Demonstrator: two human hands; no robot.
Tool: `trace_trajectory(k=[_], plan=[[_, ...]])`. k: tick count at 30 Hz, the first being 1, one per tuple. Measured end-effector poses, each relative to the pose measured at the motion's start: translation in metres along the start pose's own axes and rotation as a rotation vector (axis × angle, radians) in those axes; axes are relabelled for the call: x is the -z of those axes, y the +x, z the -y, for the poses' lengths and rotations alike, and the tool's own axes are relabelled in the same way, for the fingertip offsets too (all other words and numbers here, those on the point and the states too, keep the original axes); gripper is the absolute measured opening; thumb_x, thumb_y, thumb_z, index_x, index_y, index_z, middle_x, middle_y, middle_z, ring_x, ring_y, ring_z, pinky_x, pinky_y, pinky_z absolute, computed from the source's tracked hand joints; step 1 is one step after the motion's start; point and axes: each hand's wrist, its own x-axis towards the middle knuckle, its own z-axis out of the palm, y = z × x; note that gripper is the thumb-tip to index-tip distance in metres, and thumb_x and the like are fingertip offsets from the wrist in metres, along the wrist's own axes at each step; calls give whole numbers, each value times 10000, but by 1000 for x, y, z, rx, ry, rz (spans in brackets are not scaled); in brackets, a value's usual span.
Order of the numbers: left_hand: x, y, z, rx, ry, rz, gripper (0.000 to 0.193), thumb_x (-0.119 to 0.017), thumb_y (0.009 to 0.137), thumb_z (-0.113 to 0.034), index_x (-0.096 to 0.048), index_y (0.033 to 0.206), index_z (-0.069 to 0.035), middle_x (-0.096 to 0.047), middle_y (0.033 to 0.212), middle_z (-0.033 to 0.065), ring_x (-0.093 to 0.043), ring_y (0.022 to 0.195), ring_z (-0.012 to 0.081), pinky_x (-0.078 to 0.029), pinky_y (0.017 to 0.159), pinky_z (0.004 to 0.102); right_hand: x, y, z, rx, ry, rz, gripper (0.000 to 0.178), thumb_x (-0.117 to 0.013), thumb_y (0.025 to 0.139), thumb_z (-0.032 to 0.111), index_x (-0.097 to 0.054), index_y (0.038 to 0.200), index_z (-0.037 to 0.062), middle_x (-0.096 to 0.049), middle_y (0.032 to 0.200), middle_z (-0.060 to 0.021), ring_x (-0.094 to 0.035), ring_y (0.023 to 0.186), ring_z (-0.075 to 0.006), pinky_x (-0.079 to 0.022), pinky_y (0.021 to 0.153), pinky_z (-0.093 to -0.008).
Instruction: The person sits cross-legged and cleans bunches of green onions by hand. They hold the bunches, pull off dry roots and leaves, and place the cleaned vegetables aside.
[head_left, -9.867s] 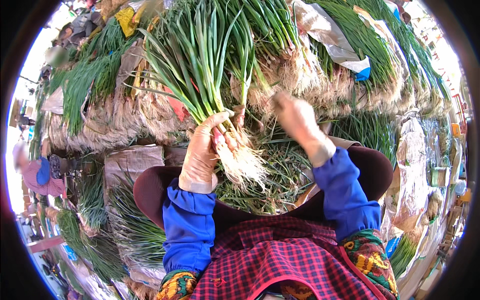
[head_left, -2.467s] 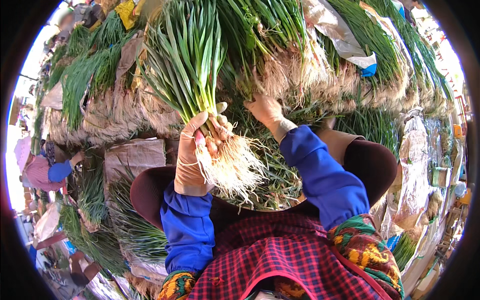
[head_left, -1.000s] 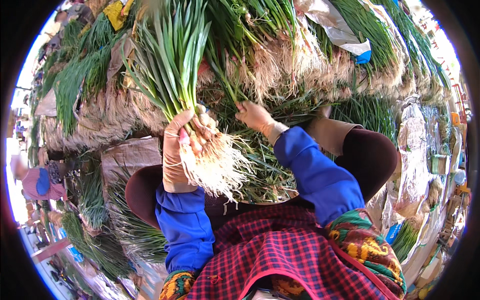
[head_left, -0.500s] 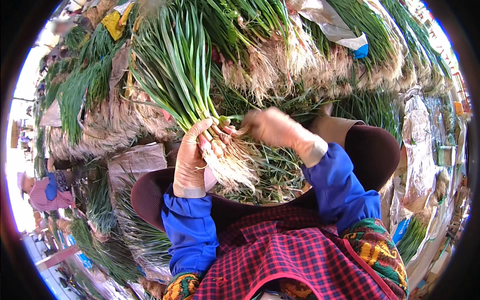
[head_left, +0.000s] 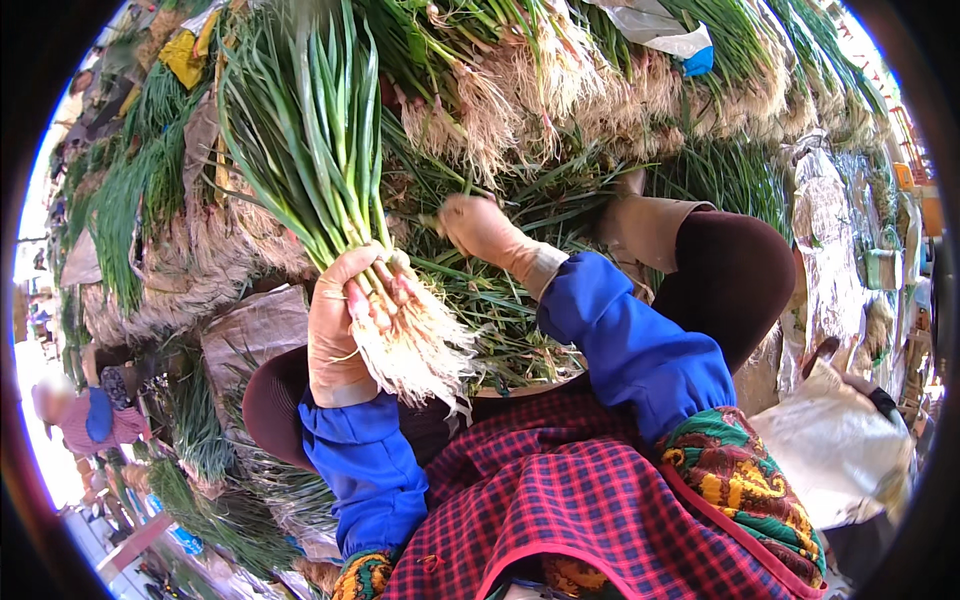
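Observation:
My gloved left hand [head_left: 338, 325] grips a bunch of green onions [head_left: 310, 150] by its lower stems, leaves pointing up and away, white roots [head_left: 415, 355] hanging toward me. My gloved right hand [head_left: 480, 228] reaches forward into the loose green onions [head_left: 500, 310] piled in front of my lap, fingers closed around thin stalks there. Both arms wear blue sleeves over a red checked apron [head_left: 560, 500].
Stacked rows of green onions with pale roots [head_left: 560, 90] fill the space ahead. More bundles lie at the left [head_left: 130, 200] and lower left [head_left: 200, 450]. A crumpled sack [head_left: 255, 330] sits by my left arm. A pale plastic bag [head_left: 835, 450] lies at the right. A person [head_left: 85, 415] crouches far left.
My right hand has moved away from the bunch's roots and forward into the loose pile. The left hand keeps holding the bunch, now a little lower and closer.

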Motion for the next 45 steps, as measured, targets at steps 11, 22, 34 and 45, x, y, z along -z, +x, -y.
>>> trace_trajectory(k=[11, 22, 34, 45], plan=[[-18, 5, 8, -134, -106, -99, 412, -588, 816, -199, -515, 1126, 63, -608, 799, 139, -590, 659, 213, -511, 631, 291, 1, 7, -62, -496, -386, -44, 212, -523, 773, 230, -612, 855, 56, -626, 901, -166, -592, 896, -330, -474, 751, -408], [-6, -16, -2, -232, -278, 102, 284, -565, 828, -225, -552, 985, 11, -582, 815, 102, -563, 794, 220, -493, 732, 332, 74, -39, 83, -103, -226, -333, 226, -647, 809, 224, -509, 893, 65, -562, 615, -125, -581, 553, -287, -456, 500, -346], [-5, -22, 17, -126, -177, -59, 272, -577, 829, -213, -570, 965, 22, -621, 864, 200, -618, 855, 312, -528, 769, 395, 67, -41, 101, 8, -44, -218, 239, -499, 900, 300, -554, 968, 78, -572, 634, -139, -579, 555, -292, -464, 495, -371], [-32, -35, 16, -211, -156, -150, 233, -552, 816, -195, -577, 856, 33, -604, 637, 163, -610, 680, 272, -484, 849, 401, 66, 6, 87, 185, 60, -194, 108, -563, 844, 123, -593, 874, 23, -611, 703, -52, -572, 606, -151, -476, 583, -271]])
